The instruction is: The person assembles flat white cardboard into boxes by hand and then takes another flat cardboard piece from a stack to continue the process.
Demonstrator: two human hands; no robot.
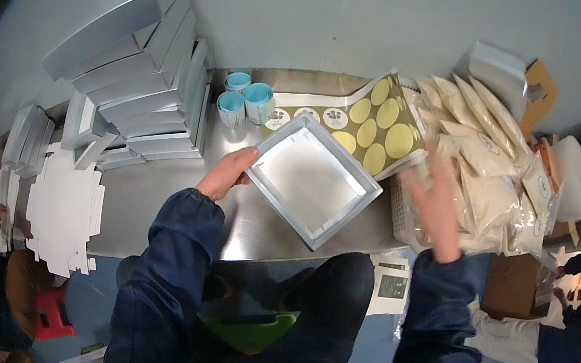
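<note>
My left hand [226, 174] grips the left corner of a shallow silver-grey box [267, 167], its thumb at the rim. The box is tilted with its white inside facing up, and nothing lies in it. Apart from the box, my right hand [434, 199] is blurred by motion, thumb and fingers spread. It hovers over the front of a white basket [401, 212] piled with clear bags of cream-coloured powder [485, 188]. Behind the box lies a sheet of round stickers [365, 131], olive with yellow-green circles where labels were peeled.
Stacked silver-grey boxes [148, 78] rise at the left, beside flat white card blanks [65, 208]. Three blue label rolls [232, 105] stand at the back of the metal table [179, 221]. Co-workers' arms show at far left and right. A brown carton [515, 286] sits at right.
</note>
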